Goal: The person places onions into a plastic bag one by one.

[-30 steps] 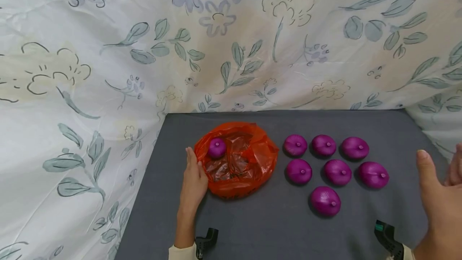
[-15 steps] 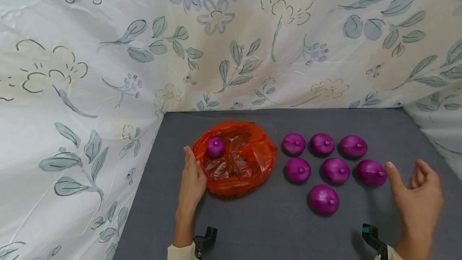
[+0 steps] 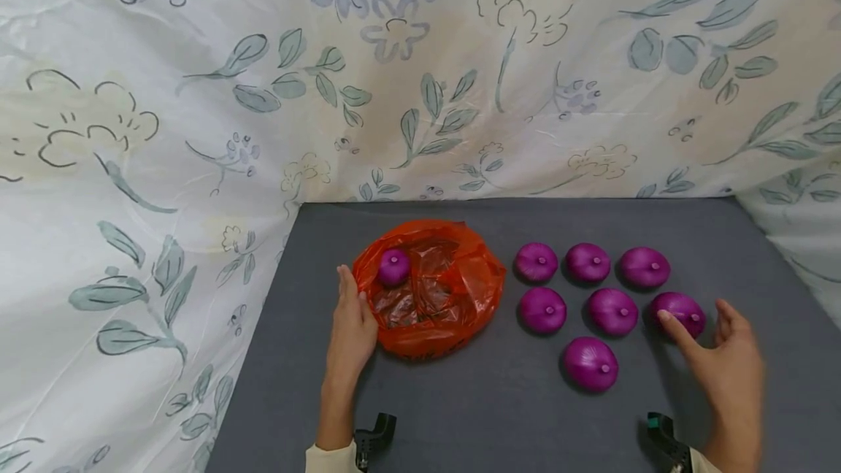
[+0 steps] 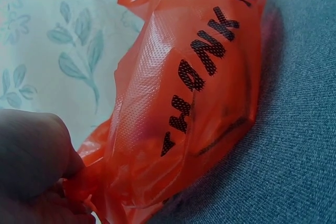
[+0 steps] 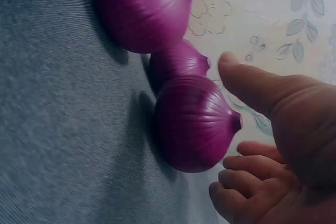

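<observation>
An orange-red plastic bag (image 3: 427, 345) lies with its mouth spread, a purple onion (image 3: 394, 267) inside it at the left. My left hand (image 3: 352, 331) pinches the bag's left edge; in the left wrist view the thumb and fingers hold bunched plastic beside black printed letters. At the right, my right hand (image 3: 729, 356) reaches around the rightmost onion (image 3: 683, 306), thumb on the near left and fingers to the right. In the right wrist view, a gap shows between the spread thumb and fingers and that onion (image 5: 194, 124), so the hand has no hold on it.
Several more onions stand on the grey cloth (image 3: 473, 414): a back row (image 3: 588, 263), others in the middle such as one onion (image 3: 612, 311), and a single front onion (image 3: 590, 364). A floral sheet (image 3: 420, 93) hangs behind and at the sides.
My right hand has come in from the right edge, moving left to the rightmost onion. My left hand stays at the bag's edge, and the onions have not moved.
</observation>
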`<state>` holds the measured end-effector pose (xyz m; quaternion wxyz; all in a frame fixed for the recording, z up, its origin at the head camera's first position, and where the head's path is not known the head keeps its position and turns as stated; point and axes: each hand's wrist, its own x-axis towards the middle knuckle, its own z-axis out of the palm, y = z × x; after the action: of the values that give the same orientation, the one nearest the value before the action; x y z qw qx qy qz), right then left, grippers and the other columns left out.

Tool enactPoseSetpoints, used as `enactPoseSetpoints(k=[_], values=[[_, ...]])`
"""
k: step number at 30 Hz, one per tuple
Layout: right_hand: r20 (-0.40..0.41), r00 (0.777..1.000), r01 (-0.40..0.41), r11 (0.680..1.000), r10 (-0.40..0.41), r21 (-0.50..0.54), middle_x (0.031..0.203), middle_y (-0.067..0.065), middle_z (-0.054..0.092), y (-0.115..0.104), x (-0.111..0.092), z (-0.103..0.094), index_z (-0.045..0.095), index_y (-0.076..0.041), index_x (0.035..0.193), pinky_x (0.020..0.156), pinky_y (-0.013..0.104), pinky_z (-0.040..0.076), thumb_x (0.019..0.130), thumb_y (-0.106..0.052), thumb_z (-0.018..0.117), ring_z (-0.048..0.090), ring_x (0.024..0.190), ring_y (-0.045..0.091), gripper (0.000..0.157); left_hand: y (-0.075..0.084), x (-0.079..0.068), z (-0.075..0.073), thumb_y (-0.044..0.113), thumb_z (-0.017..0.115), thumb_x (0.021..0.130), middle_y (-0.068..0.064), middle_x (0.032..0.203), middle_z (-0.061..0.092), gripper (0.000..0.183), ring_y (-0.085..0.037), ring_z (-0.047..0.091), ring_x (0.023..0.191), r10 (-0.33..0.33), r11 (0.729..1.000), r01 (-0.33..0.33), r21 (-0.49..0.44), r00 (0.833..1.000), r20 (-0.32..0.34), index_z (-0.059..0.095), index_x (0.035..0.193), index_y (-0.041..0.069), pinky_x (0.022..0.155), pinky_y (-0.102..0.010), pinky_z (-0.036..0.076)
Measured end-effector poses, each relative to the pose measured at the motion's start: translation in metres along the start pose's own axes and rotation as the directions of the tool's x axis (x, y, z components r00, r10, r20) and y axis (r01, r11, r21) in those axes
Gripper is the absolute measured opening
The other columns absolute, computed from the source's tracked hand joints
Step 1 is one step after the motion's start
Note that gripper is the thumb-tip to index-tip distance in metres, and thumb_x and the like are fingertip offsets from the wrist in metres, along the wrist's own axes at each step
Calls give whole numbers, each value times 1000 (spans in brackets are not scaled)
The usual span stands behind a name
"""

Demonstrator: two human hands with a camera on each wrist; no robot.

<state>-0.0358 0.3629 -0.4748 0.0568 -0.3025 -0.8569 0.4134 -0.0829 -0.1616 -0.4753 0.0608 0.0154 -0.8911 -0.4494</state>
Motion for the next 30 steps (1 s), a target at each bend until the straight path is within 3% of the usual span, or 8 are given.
enactPoseSetpoints(k=[5, 15, 30], values=[[-1, 999, 33, 997, -33, -64, 168, 30, 23, 1, -3, 8, 17, -1, 169, 120, 59, 29, 96, -48, 75, 29, 153, 47, 104, 1, 0, -2, 10, 37, 115, -12, 176, -8, 66, -30, 2, 163, -6, 1000, 6, -14, 1000, 14, -1, 169, 5, 129, -55, 13], [-27, 999, -27, 998, 25, -53, 167, 29, 25, -2, -10, 12, 21, 1, 167, 122, 54, 28, 98, -45, 72, 29, 153, 44, 97, 1, 3, -3, 10, 37, 115, -11, 176, -6, 66, -28, 2, 163, 8, 1000, -8, -5, 1000, 28, 0, 169, 4, 129, -52, 13], [-108, 990, -94, 994, 88, -52, 159, 20, 43, -4, -16, 15, 36, -11, 166, 120, 45, 37, 90, -55, 79, 46, 143, 37, 98, -5, 3, -9, 7, 38, 114, -15, 176, -4, 66, -32, 3, 163, 16, 1000, -16, 9, 1000, 19, 1, 168, 2, 129, -55, 14]])
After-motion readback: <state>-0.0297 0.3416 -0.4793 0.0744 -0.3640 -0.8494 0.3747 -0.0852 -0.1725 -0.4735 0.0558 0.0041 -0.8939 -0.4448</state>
